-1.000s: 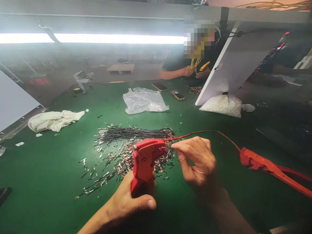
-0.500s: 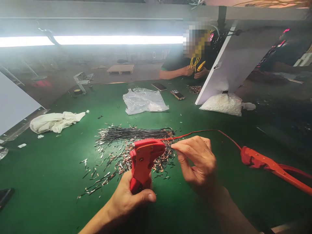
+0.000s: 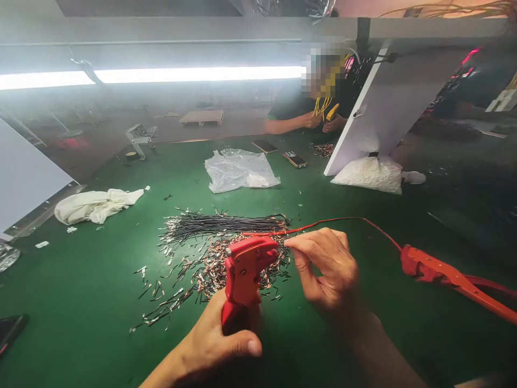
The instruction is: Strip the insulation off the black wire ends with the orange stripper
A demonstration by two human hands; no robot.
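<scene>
My left hand [image 3: 214,337] is wrapped round the handle of a red wire stripper [image 3: 245,264], its jaws turned to the right. Thumb and index finger of my right hand [image 3: 327,264] are pinched together just beside those jaws. Whatever lies between these fingertips is too small to make out. Behind the tool lies a bundle of black wires [image 3: 226,223] with metal terminals at the left ends and bare copper at the right. Short wire offcuts [image 3: 212,269] are heaped round and under the stripper. A red strap [image 3: 323,220] runs behind my right hand.
A second red hand tool [image 3: 440,264] lies at the right. Farther back are a clear plastic bag [image 3: 240,170], two phones [image 3: 294,159], a filled white bag [image 3: 369,175] and a leaning white panel [image 3: 363,102]. White cloth [image 3: 97,205] lies left. A co-worker's hands [image 3: 323,121] hold yellow wires.
My left hand has brought the wire stripper slightly right and down, its jaws now closer to my right fingertips. The right hand keeps its pinch in nearly the same place. The view has shifted slightly.
</scene>
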